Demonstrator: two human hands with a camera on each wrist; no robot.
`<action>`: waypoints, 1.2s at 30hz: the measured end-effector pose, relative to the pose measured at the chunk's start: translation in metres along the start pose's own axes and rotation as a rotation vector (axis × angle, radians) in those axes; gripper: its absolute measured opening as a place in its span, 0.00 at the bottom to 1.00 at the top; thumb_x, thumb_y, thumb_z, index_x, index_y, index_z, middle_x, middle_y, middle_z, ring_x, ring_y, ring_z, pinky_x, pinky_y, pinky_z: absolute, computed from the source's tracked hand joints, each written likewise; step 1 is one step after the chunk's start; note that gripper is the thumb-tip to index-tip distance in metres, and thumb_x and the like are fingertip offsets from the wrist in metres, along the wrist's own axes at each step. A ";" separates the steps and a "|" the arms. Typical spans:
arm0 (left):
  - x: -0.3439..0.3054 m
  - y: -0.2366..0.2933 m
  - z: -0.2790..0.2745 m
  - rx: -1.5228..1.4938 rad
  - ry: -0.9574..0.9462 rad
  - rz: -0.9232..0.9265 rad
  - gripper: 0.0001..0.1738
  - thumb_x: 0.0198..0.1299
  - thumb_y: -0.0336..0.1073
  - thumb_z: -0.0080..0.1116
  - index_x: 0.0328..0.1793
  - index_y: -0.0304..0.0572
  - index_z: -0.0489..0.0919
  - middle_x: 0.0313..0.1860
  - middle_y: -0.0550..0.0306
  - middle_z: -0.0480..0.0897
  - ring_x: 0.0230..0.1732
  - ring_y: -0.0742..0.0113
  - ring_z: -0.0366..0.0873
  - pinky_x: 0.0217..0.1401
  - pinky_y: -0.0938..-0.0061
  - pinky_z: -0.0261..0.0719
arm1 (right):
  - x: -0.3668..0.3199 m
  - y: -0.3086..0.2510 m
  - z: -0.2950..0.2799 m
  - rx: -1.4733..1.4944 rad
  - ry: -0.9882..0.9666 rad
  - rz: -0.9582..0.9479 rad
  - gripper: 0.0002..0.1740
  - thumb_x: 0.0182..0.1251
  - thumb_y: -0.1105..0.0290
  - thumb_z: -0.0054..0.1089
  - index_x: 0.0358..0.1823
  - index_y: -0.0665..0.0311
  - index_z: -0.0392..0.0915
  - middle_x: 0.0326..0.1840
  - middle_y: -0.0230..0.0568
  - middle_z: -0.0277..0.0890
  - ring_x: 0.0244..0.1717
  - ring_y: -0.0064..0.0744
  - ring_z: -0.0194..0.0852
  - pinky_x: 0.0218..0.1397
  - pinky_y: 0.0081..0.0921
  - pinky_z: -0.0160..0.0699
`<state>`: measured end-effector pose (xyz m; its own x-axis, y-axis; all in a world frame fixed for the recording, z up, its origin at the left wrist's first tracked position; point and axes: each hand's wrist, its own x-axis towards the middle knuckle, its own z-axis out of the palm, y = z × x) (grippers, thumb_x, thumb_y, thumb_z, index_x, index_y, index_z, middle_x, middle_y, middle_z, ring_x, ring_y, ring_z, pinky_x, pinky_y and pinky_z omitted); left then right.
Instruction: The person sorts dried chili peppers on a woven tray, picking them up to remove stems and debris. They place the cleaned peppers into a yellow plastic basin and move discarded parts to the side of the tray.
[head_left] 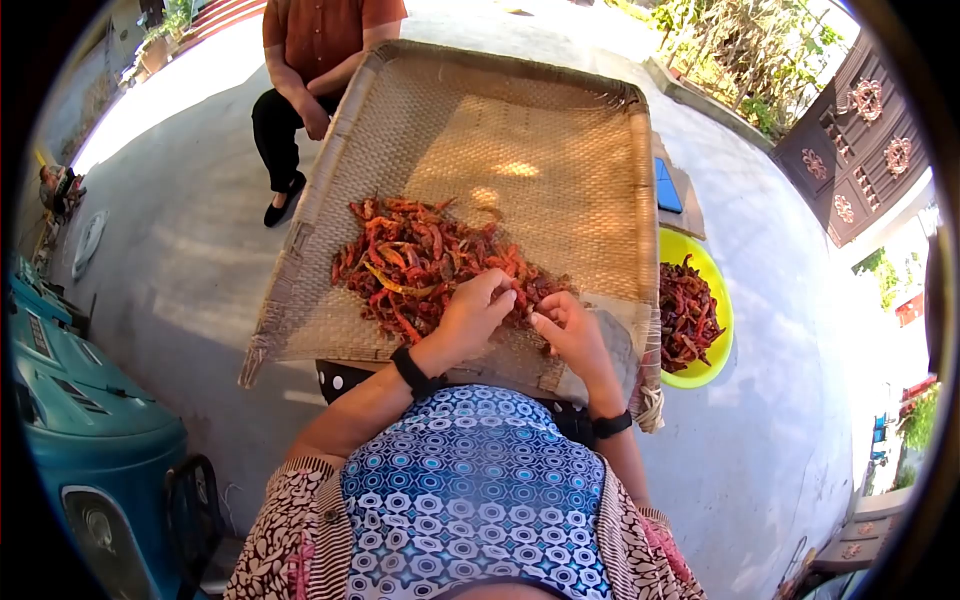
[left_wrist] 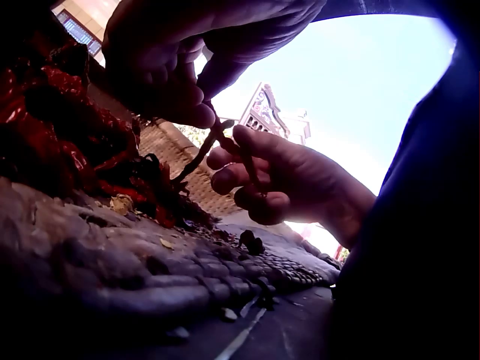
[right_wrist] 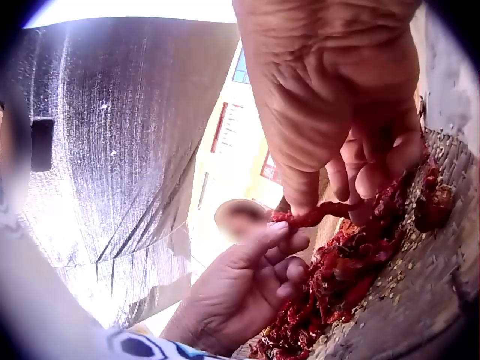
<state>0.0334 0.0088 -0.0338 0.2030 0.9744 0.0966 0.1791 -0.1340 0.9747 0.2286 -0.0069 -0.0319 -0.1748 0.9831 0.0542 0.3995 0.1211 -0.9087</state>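
A dried red chili pepper stretches between my two hands. My left hand pinches one end with thumb and fingertips, over the near edge of a heap of dried chilies. From the other side my right hand pinches the same pepper, its fingers bent close to the left fingertips. In the left wrist view the right hand faces the left hand, and dark, thin pepper pieces show between them. The heap lies on a woven tray, toward its near side.
Right of the tray stands a yellow-green basin of dark red chilies. A blue flat object lies behind it. Loose seeds dot the weave near the heap. Beyond the tray is a person in an orange-brown shirt; teal machinery stands left.
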 end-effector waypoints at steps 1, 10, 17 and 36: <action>0.001 -0.001 -0.001 -0.013 -0.006 -0.022 0.07 0.68 0.32 0.54 0.44 0.35 0.75 0.32 0.56 0.77 0.28 0.71 0.74 0.31 0.73 0.74 | -0.001 -0.001 -0.001 -0.041 -0.032 0.015 0.10 0.68 0.66 0.60 0.38 0.67 0.75 0.27 0.34 0.76 0.27 0.21 0.72 0.28 0.25 0.70; 0.004 -0.017 0.003 0.042 -0.014 0.093 0.15 0.68 0.26 0.51 0.60 0.36 0.74 0.42 0.57 0.79 0.32 0.73 0.77 0.34 0.76 0.77 | -0.007 -0.011 -0.008 -0.019 -0.244 0.061 0.16 0.75 0.58 0.54 0.35 0.64 0.76 0.23 0.29 0.73 0.20 0.18 0.67 0.25 0.21 0.67; 0.008 -0.030 0.010 0.007 -0.250 0.090 0.16 0.65 0.24 0.54 0.59 0.35 0.76 0.47 0.55 0.75 0.39 0.68 0.79 0.40 0.75 0.80 | 0.001 -0.007 -0.004 0.352 -0.172 0.084 0.19 0.78 0.55 0.48 0.40 0.65 0.76 0.28 0.32 0.75 0.22 0.19 0.69 0.27 0.19 0.68; -0.001 0.003 0.006 -0.129 -0.071 -0.015 0.12 0.73 0.29 0.46 0.57 0.35 0.74 0.36 0.56 0.79 0.32 0.73 0.78 0.32 0.77 0.78 | -0.003 0.004 0.004 -0.103 0.008 -0.220 0.14 0.73 0.61 0.57 0.46 0.65 0.77 0.29 0.35 0.76 0.27 0.19 0.68 0.31 0.21 0.68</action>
<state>0.0391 0.0062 -0.0317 0.2701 0.9601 0.0722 0.0585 -0.0912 0.9941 0.2269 -0.0099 -0.0371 -0.2608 0.9325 0.2500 0.4422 0.3456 -0.8277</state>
